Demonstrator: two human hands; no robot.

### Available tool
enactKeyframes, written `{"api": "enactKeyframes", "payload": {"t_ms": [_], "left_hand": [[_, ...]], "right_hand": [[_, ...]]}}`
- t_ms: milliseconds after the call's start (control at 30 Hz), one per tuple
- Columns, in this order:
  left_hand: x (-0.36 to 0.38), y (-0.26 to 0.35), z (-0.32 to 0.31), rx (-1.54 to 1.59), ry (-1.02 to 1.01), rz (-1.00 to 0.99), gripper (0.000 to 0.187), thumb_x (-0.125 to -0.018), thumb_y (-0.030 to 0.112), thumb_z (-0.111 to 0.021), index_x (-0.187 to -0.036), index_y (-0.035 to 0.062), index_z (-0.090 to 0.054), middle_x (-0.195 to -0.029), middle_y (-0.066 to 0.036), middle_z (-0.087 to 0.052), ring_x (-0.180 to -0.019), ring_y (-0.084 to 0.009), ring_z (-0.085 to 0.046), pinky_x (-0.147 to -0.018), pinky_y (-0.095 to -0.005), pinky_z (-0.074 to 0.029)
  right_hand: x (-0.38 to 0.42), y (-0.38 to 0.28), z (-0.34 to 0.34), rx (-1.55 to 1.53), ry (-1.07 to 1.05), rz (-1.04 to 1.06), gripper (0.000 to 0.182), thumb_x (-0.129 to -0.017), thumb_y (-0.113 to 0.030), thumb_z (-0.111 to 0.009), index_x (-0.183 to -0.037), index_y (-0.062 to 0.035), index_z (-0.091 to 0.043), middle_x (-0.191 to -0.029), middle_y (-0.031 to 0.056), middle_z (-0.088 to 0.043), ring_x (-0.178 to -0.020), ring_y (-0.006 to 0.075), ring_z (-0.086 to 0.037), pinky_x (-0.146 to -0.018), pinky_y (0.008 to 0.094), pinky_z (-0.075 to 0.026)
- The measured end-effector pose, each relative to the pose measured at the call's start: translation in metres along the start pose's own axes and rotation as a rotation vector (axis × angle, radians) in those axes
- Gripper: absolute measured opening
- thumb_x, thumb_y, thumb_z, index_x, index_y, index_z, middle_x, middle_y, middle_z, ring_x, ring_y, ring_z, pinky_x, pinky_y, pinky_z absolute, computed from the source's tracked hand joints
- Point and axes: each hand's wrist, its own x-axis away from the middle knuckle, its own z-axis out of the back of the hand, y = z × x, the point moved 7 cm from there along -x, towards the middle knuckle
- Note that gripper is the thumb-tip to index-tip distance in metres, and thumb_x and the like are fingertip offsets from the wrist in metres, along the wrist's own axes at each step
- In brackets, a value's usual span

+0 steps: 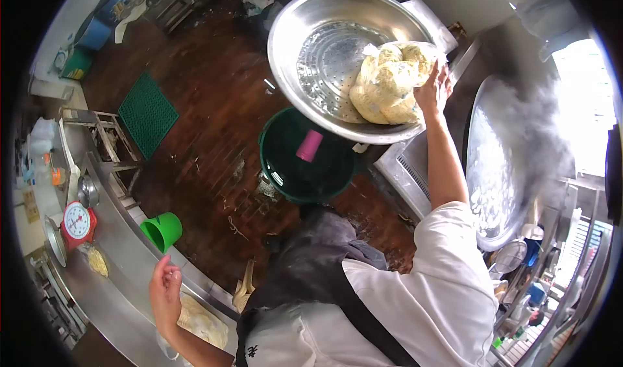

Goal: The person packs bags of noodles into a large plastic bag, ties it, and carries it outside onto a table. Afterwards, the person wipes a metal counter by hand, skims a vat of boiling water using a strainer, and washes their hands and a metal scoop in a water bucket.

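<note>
My right hand (433, 93) grips the side of a clear plastic bag (389, 85) filled with pale yellow, lumpy food. The bag rests in a large, shallow metal basin (318, 62) with holes in its bottom. Over the steel counter at left, my left hand (166, 292) is empty, its fingers loosely bent and apart. Just beyond its fingertips, a green plastic cup (170, 229) lies tipped on its side. Another plastic bag with pale contents (202, 321) sits beside my left forearm, partly hidden by it.
A dark green tub (276, 166) with a pink cup (310, 146) stands below the basin. On my right, a wide pan (496, 172) steams. The counter (123, 263) at left carries a red dial scale (79, 221) and a small yellow bag (97, 261). A green mat (148, 115) lies beyond.
</note>
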Motion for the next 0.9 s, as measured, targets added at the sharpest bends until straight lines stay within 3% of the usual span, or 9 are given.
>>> {"api": "enactKeyframes", "payload": {"t_ms": [167, 300, 367, 467, 533, 600, 700, 800, 900], "left_hand": [[-0.052, 0.058, -0.063, 0.011, -0.112, -0.024, 0.038, -0.097, 0.013, -0.064, -0.133, 0.0015, -0.058, -0.097, -0.003, -0.064, -0.084, -0.0093, -0.057, -0.079, -0.0249, -0.048], [-0.102, 0.095, -0.157, 0.136, -0.385, -0.153, 0.036, -0.097, 0.012, -0.063, -0.131, 0.0001, -0.057, -0.092, -0.004, -0.066, -0.079, -0.0100, -0.059, -0.072, -0.0253, -0.050], [-0.135, 0.104, -0.207, 0.304, -0.519, -0.066, 0.037, -0.103, 0.021, -0.057, -0.134, 0.0015, -0.054, -0.098, -0.007, -0.068, -0.077, -0.0114, -0.060, -0.069, -0.0256, -0.051], [-0.166, 0.132, -0.295, 0.419, -0.736, 0.019, 0.050, -0.104, 0.037, -0.054, -0.140, 0.0029, -0.048, -0.106, -0.011, -0.067, -0.080, -0.0156, -0.064, -0.070, -0.0293, -0.055], [-0.188, 0.137, -0.351, 0.551, -0.721, 0.201, 0.088, -0.099, 0.055, -0.055, -0.159, 0.0065, -0.013, -0.124, -0.020, -0.059, -0.090, -0.0264, -0.068, -0.077, -0.0394, -0.058], [-0.228, 0.128, -0.410, 0.732, -0.702, 0.293, 0.096, -0.097, 0.055, -0.058, -0.159, 0.0055, -0.004, -0.124, -0.021, -0.058, -0.089, -0.0276, -0.069, -0.074, -0.0410, -0.060], [-0.276, 0.146, -0.451, 0.642, -0.470, 0.019, 0.040, -0.106, 0.031, -0.050, -0.122, -0.0053, -0.042, -0.106, -0.022, -0.064, -0.070, -0.0248, -0.070, -0.057, -0.0347, -0.059], [-0.272, 0.152, -0.448, 0.595, -0.416, 0.070, 0.026, -0.108, 0.022, -0.043, -0.103, -0.0039, -0.043, -0.089, -0.021, -0.066, -0.063, -0.0250, -0.069, -0.052, -0.0351, -0.059], [-0.276, 0.152, -0.449, 0.624, -0.444, 0.063, 0.026, -0.109, 0.020, -0.041, -0.104, -0.0052, -0.043, -0.081, -0.020, -0.066, -0.060, -0.0251, -0.069, -0.049, -0.0349, -0.058]], "right_hand": [[-0.038, 0.027, -0.031, -0.077, -0.018, -0.064, 0.119, -0.071, -0.036, -0.083, -0.161, -0.0085, -0.009, -0.163, 0.0274, -0.016, -0.151, 0.0464, -0.014, -0.121, 0.0553, -0.017], [-0.071, 0.056, -0.070, -0.381, -0.153, 0.017, 0.121, -0.070, -0.030, -0.084, -0.161, -0.0104, -0.006, -0.157, 0.0244, -0.032, -0.147, 0.0448, -0.023, -0.121, 0.0526, -0.019], [-0.077, 0.067, -0.095, -0.610, -0.267, 0.022, 0.112, -0.075, -0.011, -0.079, -0.161, -0.0118, -0.007, -0.114, 0.0144, -0.058, -0.109, 0.0310, -0.054, -0.104, 0.0427, -0.042], [-0.058, 0.058, -0.088, -0.796, -0.221, 0.138, 0.101, -0.078, 0.008, -0.070, -0.160, -0.0130, -0.015, -0.073, 0.0017, -0.043, -0.066, 0.0155, -0.050, -0.072, 0.0277, -0.050], [-0.033, 0.044, -0.071, -0.755, -0.420, 0.065, 0.095, -0.079, 0.008, -0.071, -0.159, -0.0115, -0.024, -0.072, 0.0003, -0.043, -0.067, 0.0135, -0.050, -0.070, 0.0280, -0.049], [-0.017, 0.029, -0.045, -0.769, -0.581, -0.074, 0.085, -0.078, 0.006, -0.072, -0.154, -0.0097, -0.038, -0.072, -0.0006, -0.049, -0.070, 0.0099, -0.052, -0.069, 0.0272, -0.049], [-0.016, 0.021, -0.045, -0.937, -0.752, -0.154, 0.087, -0.076, 0.006, -0.072, -0.155, -0.0110, -0.038, -0.075, 0.0026, -0.058, -0.072, 0.0098, -0.057, -0.070, 0.0256, -0.049], [-0.018, 0.008, -0.038, -1.234, -0.857, -0.158, 0.075, -0.076, 0.001, -0.063, -0.148, -0.0025, -0.045, -0.071, 0.0050, -0.058, -0.065, 0.0142, -0.058, -0.070, 0.0290, -0.051], [-0.009, -0.014, -0.022, -1.340, -0.886, -0.214, 0.059, -0.077, -0.003, -0.058, -0.135, 0.0006, -0.055, -0.062, -0.0009, -0.046, -0.055, 0.0123, -0.048, -0.059, 0.0286, -0.045]]}}
